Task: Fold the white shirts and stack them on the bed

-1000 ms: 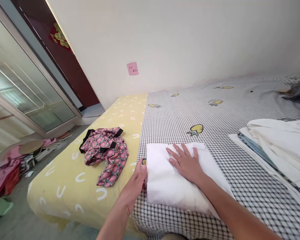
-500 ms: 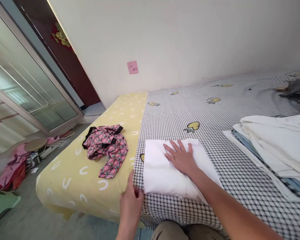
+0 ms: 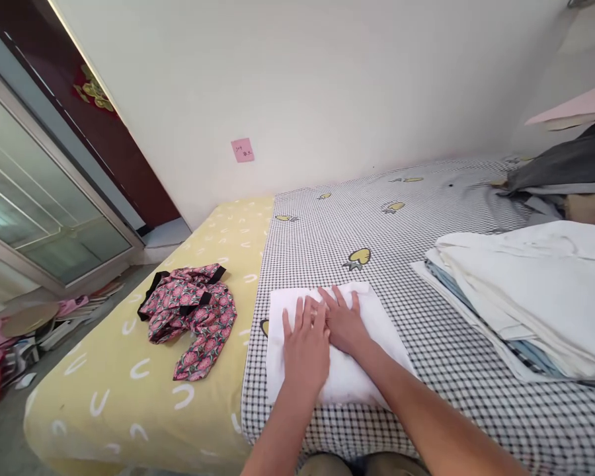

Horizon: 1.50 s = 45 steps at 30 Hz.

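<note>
A folded white cloth (image 3: 377, 330) lies on the black-and-white checked sheet (image 3: 426, 198) near the bed's front edge. My left hand (image 3: 306, 344) rests flat on the cloth, fingers stretched out and slightly apart. My right hand (image 3: 344, 320) lies flat on the cloth beside it, fingers spread, touching the left hand. Neither hand holds anything.
A crumpled pink flowered garment (image 3: 191, 314) with black trim lies on the yellow sheet (image 3: 129, 396) to the left. A stack of folded white and blue linens (image 3: 530, 291) sits at the right. Dark bedding (image 3: 565, 165) lies at the far right. Clutter (image 3: 10, 337) covers the floor by the glass door.
My left hand has come up from the cloth's left edge and now lies flat on top of it beside my right hand. The view has shifted a little to the right.
</note>
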### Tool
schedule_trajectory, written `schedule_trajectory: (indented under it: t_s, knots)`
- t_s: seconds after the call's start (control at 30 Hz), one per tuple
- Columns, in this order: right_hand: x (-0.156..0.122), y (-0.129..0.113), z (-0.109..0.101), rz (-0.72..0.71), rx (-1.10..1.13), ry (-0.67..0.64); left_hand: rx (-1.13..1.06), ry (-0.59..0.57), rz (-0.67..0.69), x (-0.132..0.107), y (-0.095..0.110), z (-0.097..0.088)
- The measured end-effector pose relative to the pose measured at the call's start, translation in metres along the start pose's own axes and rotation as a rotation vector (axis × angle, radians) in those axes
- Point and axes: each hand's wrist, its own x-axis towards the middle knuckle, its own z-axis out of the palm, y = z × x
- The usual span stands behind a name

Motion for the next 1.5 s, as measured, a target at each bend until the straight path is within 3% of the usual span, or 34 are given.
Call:
schedule_trajectory:
  t_s: [0.07,0.17,0.3,0.4,0.47,0.57,0.63,0.73,0.87,1.0,1.1,1.2,1.27,1.33,1.4,1.5]
  knots:
    - [0.000,0.000,0.003,0.012,0.005,0.015,0.008,-0.085,-0.069,-0.008,-0.017,0.023]
    - [0.004,0.000,0.005,0.023,0.028,0.018,0.043,-0.076,-0.110,-0.019,-0.031,0.041]
    - [0.011,0.002,-0.008,0.063,0.115,-0.062,0.115,-0.062,-0.155,-0.017,-0.027,0.043]
    - [0.002,-0.003,-0.023,0.109,0.157,-0.109,0.174,-0.090,-0.163,-0.013,-0.021,0.040]
    - [-0.019,-0.008,-0.026,0.131,0.103,0.002,0.199,-0.099,-0.162,-0.012,-0.019,0.038]
    - [-0.068,-0.006,-0.011,0.022,-0.006,0.249,0.223,-0.098,-0.147,-0.013,-0.020,0.037]
    - [-0.102,0.007,0.005,-0.022,-0.026,0.283,0.229,-0.089,-0.143,-0.014,-0.021,0.038]
    - [-0.139,0.035,0.021,0.126,-0.064,0.318,0.220,-0.083,-0.156,-0.012,-0.022,0.039]
    - [-0.154,0.057,0.026,0.191,-0.099,0.356,0.223,-0.104,-0.167,-0.009,-0.021,0.037]
    - [-0.153,0.062,0.026,0.200,-0.054,0.328,0.235,-0.117,-0.179,-0.009,-0.020,0.036]
    - [-0.150,0.061,0.014,0.332,0.010,0.299,0.229,-0.103,-0.179,-0.010,-0.020,0.038]
    - [-0.139,0.042,-0.017,0.433,-0.025,0.476,0.229,-0.067,-0.163,-0.010,-0.021,0.041]
    - [-0.121,0.018,-0.041,0.346,-0.093,0.627,0.229,-0.049,-0.155,-0.011,-0.021,0.042]
    - [-0.094,-0.004,-0.056,0.229,-0.131,0.667,0.228,-0.041,-0.155,-0.011,-0.022,0.044]
    - [-0.063,-0.016,-0.057,0.149,-0.127,0.580,0.222,-0.031,-0.156,-0.011,-0.024,0.047]
    - [-0.022,-0.005,-0.033,0.207,-0.084,0.264,0.167,0.014,-0.143,-0.012,-0.029,0.054]
